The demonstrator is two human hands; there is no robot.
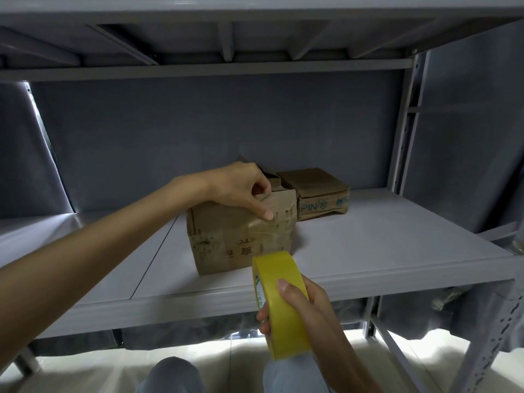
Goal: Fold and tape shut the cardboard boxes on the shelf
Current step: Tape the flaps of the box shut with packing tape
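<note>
Standing tape roll (283, 302) — edge-on (right hand (309, 307))

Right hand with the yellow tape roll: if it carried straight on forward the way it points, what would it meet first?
Probably the front face of the near cardboard box, which the left hand holds at its top flap. The right hand and tape roll sit before the shelf edge; depth is unclear.

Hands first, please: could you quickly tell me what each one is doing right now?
Left hand: holds down the top flap of the front cardboard box.
Right hand: grips the yellow tape roll.
</note>
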